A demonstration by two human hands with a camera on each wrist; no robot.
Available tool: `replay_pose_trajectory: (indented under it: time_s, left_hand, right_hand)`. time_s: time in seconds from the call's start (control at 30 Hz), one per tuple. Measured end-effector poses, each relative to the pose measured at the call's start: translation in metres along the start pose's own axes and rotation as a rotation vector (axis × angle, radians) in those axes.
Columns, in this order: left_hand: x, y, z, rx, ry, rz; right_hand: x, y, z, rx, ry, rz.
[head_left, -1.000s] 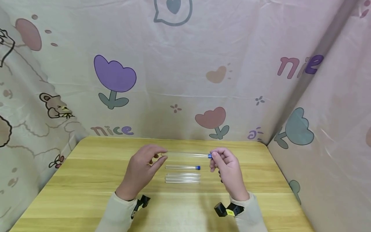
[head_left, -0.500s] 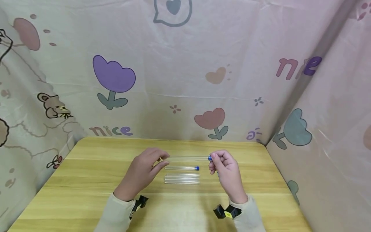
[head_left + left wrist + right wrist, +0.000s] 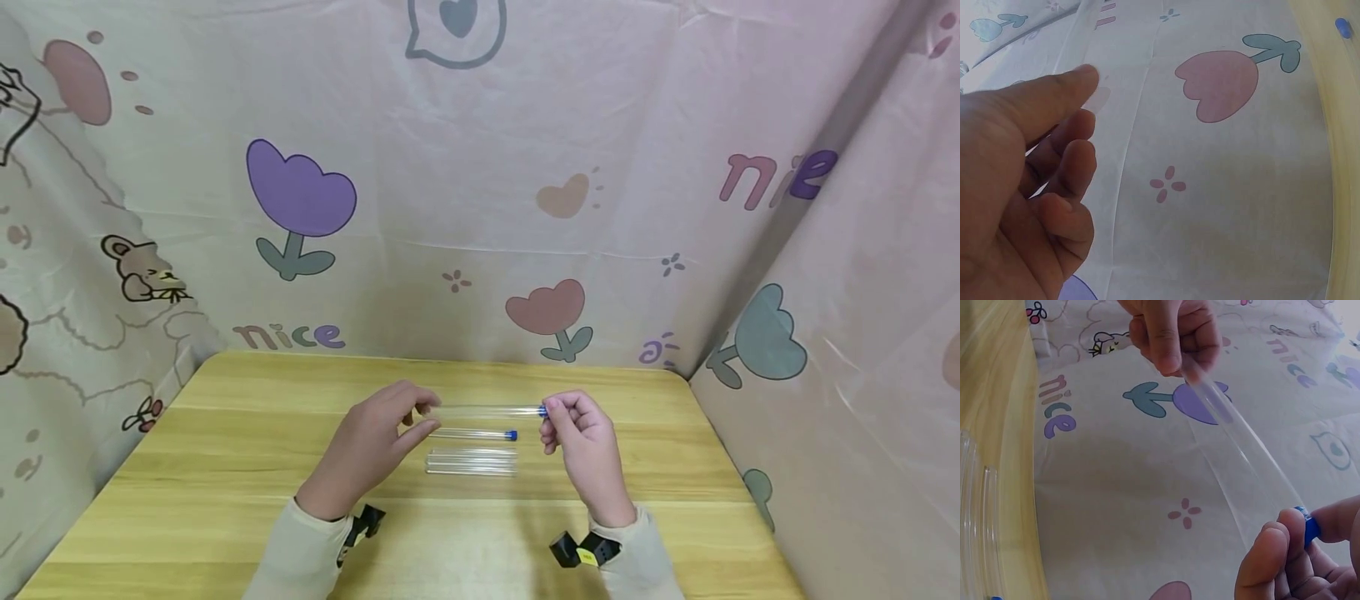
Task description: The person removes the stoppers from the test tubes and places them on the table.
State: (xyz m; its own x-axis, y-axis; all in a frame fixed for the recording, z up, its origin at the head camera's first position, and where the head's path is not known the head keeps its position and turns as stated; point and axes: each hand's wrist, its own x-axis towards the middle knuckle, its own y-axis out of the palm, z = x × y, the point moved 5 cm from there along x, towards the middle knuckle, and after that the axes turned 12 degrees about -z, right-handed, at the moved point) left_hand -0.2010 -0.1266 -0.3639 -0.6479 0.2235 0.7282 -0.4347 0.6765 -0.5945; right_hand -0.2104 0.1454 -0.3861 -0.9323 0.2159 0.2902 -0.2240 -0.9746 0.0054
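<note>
Head view: left hand point(image 3: 367, 446) pinches the clear tube point(image 3: 487, 411) by its end, right hand point(image 3: 581, 433) apparently pinching its blue cap point(image 3: 542, 410) above the bench point(image 3: 225, 467).

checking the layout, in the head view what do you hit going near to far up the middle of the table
Two uncapped clear tubes lying side by side → blue-capped tube on the table → clear tube held in the air, left hand at its closed end, right hand pinching its blue cap → printed cloth backdrop.
</note>
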Motion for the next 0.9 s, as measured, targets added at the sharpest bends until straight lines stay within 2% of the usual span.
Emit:
replay_pose_trajectory:
  time_s: [0.17, 0.4, 0.7, 0.9]
  left_hand:
    - [0.0002, -0.0005, -0.0012, 0.009, 0.019, -0.019]
    - [-0.0017, 0.0029, -0.0012, 0.010, 0.014, 0.011]
    - [-0.0010, 0.0008, -0.0005, 0.001, 0.057, -0.046]
    - [-0.0020, 0.0012, -0.0008, -0.002, 0.061, -0.034]
  right_hand:
    - [-0.0011, 0.0006, -0.0014, -0.007, 0.006, 0.002]
    - [-0.0020, -0.0007, -0.0044, -0.024, 0.010, -0.008]
    - [-0.0003, 0.0039, -0.0036, -0.024, -0.007, 0.019]
    - [-0.0005, 0.0053, -0.0002, -0.009, -0.021, 0.028]
